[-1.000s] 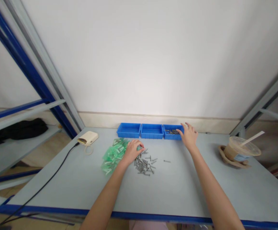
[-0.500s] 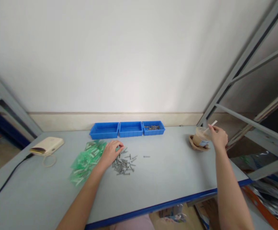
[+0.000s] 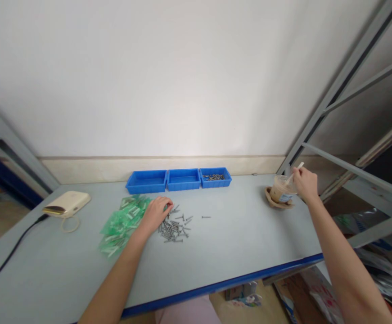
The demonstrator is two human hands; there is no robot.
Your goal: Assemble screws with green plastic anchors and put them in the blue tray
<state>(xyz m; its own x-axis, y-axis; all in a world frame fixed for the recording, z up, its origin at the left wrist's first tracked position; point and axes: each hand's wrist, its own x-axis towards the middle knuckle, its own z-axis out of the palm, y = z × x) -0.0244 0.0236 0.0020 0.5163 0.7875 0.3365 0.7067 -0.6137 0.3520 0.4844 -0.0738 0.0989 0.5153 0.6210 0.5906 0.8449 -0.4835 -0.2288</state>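
Note:
My right hand (image 3: 305,183) grips the top of a pale straw (image 3: 289,181). The straw slants down into a clear plastic cup (image 3: 280,192) of light brown drink, which sits in a brown cardboard cup holder (image 3: 269,200). My left hand (image 3: 157,212) rests at the upper left edge of a loose pile of metal screws (image 3: 172,230), its fingers curled in a pinch. Whether a screw is between those fingers I cannot make out. Against the left wrist lies a green plastic bag (image 3: 121,227) with small pieces inside.
Three blue trays line the wall; the right tray (image 3: 227,183) holds screws. A single screw (image 3: 206,218) lies right of the pile. A cream device (image 3: 69,202) with a black cable (image 3: 13,249) is at left. A metal frame (image 3: 317,126) rises behind the right hand.
My right hand has shifted slightly left and up while holding the straw, and its forearm has swung outward to the right. The straw's tilt differs. My left hand stays in nearly the same place.

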